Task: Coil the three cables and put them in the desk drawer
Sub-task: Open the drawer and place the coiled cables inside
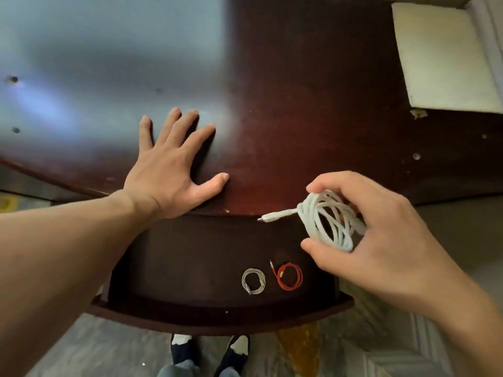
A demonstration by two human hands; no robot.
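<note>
**A:** Head camera, what did you have at that moment?

**B:** I had the desk drawer point(190, 257) pulled open below the dark wooden desk top point(313, 118). Two coils lay on its floor already, side by side and just apart: a grey cable point(253, 280) and, to its right, a red cable point(290, 276).

**A:** And the third?

**B:** In my right hand point(375, 229). Fingers and thumb were curled round a bundled white cable point(330, 221), held up over the right end of the drawer, one plug end poking out to the left. It wasn't down yet.

**A:** Left hand?

**B:** My left hand point(174, 172) was spread wide, flat on the desk top by its front edge, gripping nothing.

**A:** So how far along?

**B:** By my reckoning, nearly done. All three looked coiled and two were stowed. What remained was setting the white one down inside, and there seemed room beside the red. The white loops looked loose, so they could spring apart on release. Whether the drawer needed closing, the task didn't say.
</note>
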